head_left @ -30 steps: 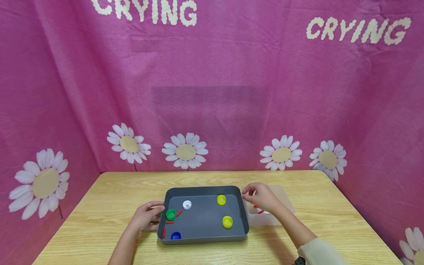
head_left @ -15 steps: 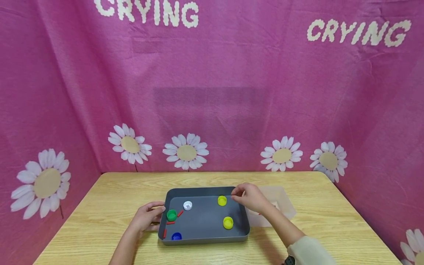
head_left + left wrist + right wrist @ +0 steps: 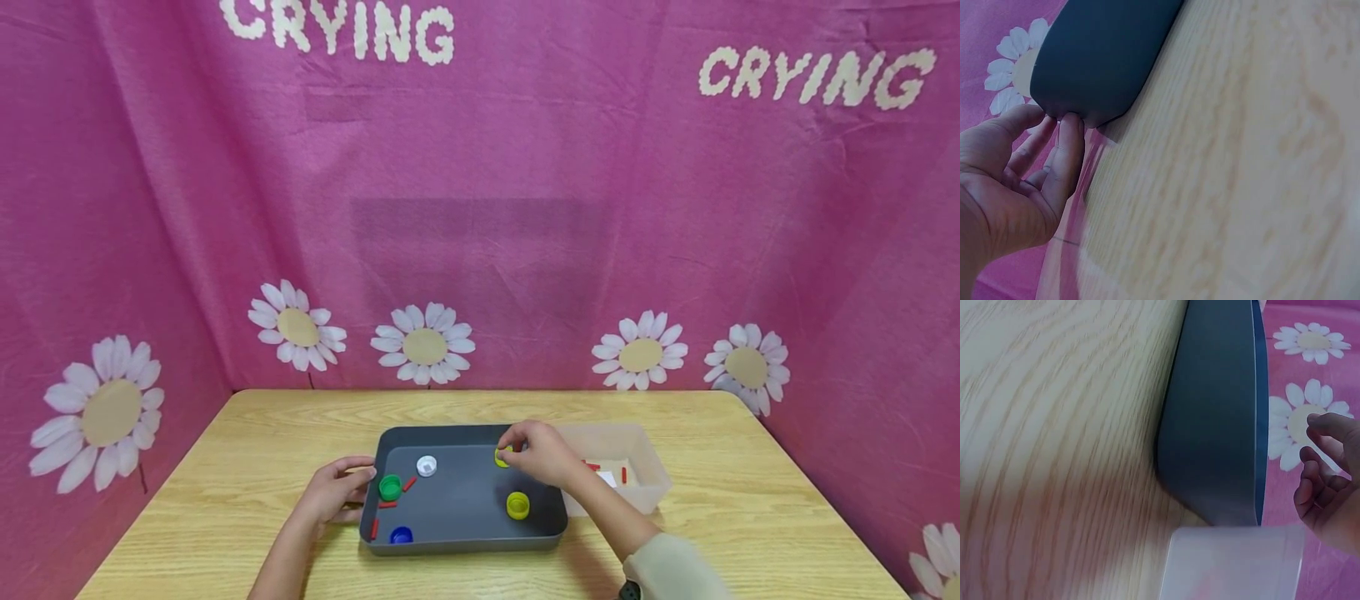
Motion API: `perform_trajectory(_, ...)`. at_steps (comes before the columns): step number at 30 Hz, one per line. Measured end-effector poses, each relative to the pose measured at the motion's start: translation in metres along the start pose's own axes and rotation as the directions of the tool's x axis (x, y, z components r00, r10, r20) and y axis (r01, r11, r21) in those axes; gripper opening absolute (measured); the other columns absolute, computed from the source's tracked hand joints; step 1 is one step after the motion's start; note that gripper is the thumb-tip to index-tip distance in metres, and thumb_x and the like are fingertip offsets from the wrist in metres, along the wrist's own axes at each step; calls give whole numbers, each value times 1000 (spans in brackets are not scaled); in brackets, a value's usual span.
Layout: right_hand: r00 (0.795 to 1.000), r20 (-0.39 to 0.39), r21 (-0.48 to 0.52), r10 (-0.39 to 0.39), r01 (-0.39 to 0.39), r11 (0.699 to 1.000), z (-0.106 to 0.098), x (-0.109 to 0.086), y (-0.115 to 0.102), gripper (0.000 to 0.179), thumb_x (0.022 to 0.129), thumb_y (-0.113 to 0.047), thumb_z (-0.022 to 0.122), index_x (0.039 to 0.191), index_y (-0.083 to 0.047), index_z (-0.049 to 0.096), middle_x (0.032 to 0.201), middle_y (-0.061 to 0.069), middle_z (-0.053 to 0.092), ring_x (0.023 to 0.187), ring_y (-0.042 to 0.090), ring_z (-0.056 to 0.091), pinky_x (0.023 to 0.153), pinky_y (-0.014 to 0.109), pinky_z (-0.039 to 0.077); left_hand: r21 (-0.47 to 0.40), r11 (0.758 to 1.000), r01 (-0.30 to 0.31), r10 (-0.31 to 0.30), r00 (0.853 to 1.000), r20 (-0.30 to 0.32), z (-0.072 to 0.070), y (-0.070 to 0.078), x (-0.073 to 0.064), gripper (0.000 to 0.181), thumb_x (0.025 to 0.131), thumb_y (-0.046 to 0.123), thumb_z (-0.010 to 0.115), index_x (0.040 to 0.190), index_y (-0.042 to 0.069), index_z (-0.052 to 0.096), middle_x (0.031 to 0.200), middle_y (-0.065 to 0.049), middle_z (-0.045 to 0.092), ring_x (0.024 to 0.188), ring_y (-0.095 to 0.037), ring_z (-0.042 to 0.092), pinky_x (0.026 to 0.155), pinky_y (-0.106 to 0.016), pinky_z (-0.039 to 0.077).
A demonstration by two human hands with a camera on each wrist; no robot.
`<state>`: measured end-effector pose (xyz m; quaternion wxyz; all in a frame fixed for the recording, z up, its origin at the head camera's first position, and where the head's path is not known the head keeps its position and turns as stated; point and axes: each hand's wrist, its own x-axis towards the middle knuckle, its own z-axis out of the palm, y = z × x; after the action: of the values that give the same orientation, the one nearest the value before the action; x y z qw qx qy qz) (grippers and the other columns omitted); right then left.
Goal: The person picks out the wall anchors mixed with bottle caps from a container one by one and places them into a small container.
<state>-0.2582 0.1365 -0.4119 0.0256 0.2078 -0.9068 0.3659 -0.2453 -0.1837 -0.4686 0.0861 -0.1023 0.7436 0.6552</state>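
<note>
Upper yellow cap (image 3: 504, 452), lower centre frame: right hand (image 3: 542, 455) over it, fingers narrow, any hold unclear; I'd descend gently.

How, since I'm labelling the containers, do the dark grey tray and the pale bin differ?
The tray is dark grey and opaque; the bin is pale and translucent.
The tray also looks wider than the bin.
The tray holds round caps and red pieces; the bin holds red pieces and a white piece.
Both stand on the wooden table.

Left hand (image 3: 328, 493) with fingers (image 3: 1066, 156) extended, right hand (image 3: 542, 452) raised, fingers bent.
</note>
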Motion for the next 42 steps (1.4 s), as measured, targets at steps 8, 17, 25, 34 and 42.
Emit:
perform_trajectory(8, 999, 26, -47, -29, 30, 998, 13, 3, -6, 6, 82, -16, 70, 86, -12, 70, 75, -4, 56, 66, 7, 46, 54, 20, 39, 4, 1000, 0, 0, 1000, -7, 0, -1, 0, 37, 89, 19, 62, 123, 4, 57, 90, -6, 62, 69, -16, 65, 60, -36, 56)
perform_trajectory(17, 997, 68, -33, -41, 43, 999, 29, 7, -16, 5, 83, -18, 69, 85, -14, 69, 76, -3, 56, 66, 7, 46, 55, 21, 39, 12, 1000, 1, -1, 1000, -9, 0, -1, 1, 39, 89, 20, 63, 123, 4, 57, 90, -7, 62, 69, -16, 64, 60, -36, 56)
perform_trajectory(25, 994, 78, -5, -77, 78, 997, 47, 11, -25, 4, 82, -16, 70, 83, -13, 69, 76, -3, 56, 66, 5, 46, 55, 19, 39, 15, 1000, 2, -2, 1000, -13, 0, -2, 2, 38, 89, 20, 62, 123, 4, 57, 91, -8, 62, 69, -16, 65, 60, -36, 57)
perform_trajectory(34, 996, 68, 28, -59, 58, 998, 69, 15, -34, 4, 82, -17, 70, 84, -13, 69, 76, -4, 55, 67, 4, 45, 56, 18, 40, 9, 1000, -4, 4, 1000, -9, -1, -1, 1, 38, 89, 20, 62, 123, 4, 57, 90, -7, 63, 69, -16, 65, 60, -36, 57)
perform_trajectory(42, 996, 76, 42, -52, 49, 998, 88, 17, -40, 10, 81, -16, 71, 88, -9, 69, 72, -6, 54, 63, 2, 44, 56, 17, 39, -8, 1000, -4, 4, 1000, 7, 0, 0, 0, 37, 89, 19, 62, 122, 4, 57, 88, -5, 63, 68, -16, 65, 60, -35, 57)
